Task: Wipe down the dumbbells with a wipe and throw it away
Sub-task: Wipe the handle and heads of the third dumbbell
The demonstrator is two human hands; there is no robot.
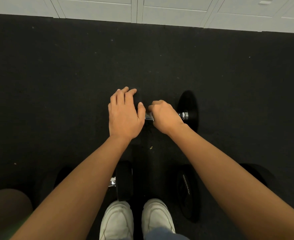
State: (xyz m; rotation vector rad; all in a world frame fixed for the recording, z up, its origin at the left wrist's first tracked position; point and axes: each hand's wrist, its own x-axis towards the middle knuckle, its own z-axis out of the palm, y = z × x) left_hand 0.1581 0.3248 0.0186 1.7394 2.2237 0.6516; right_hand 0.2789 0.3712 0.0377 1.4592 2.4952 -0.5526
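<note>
Hands (125, 116) (165, 116) on dumbbell (188, 110), forearms (84, 179) hiding nearer dumbbells (124, 181) — lockers (177, 13)

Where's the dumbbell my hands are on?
The dumbbell lies mid-frame in the head view, on the floor beyond the white shoes; left hand cups one end, right hand grips its handle.

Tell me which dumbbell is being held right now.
The far dumbbell, nearest the lockers: the right grip curls round its chrome handle, the left grip holds its head. The two by the shoes lie untouched.
</note>
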